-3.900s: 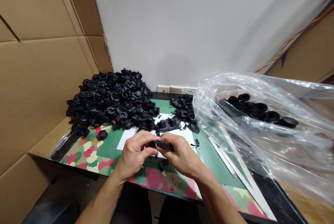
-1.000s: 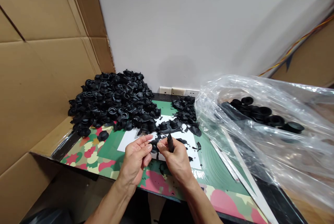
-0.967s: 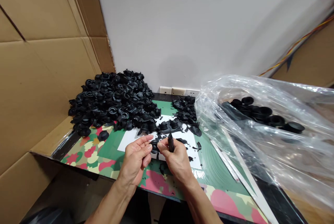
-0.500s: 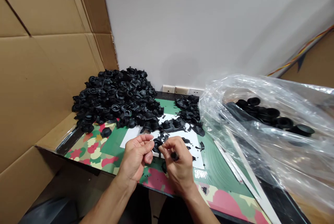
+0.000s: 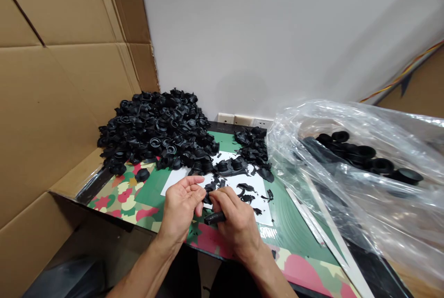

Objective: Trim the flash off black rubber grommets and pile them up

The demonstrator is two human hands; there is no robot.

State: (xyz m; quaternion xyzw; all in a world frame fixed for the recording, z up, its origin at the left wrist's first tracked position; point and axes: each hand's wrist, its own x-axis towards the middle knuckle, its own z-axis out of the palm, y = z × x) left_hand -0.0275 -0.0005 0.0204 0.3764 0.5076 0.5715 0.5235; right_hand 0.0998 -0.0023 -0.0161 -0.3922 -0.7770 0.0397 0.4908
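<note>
Over a white sheet (image 5: 262, 205), my two hands meet at a small black rubber part (image 5: 207, 198), mostly hidden by the fingers. My left hand (image 5: 182, 203) pinches it from the left between thumb and fingers. From the other side my right hand (image 5: 234, 219) touches the part with thumb and forefinger. A dark, handle-like object (image 5: 215, 218) sticks out of the right fist toward the left; its other end is hidden. Just beyond the hands lie joined ribbed rubber pieces (image 5: 229, 166) and torn black scraps (image 5: 247, 188).
A large heap of ribbed black rubber parts (image 5: 156, 127) stands at the left by a cardboard wall (image 5: 62, 103). A scrap pile (image 5: 253, 145) sits near the wall sockets (image 5: 243, 120). On the right, a clear plastic bag (image 5: 326, 113) holds black rubber pieces (image 5: 379, 165).
My right hand has turned, so the dark handle-like object now points left below the part. The part's round face, visible before, is now mostly covered by fingers.
</note>
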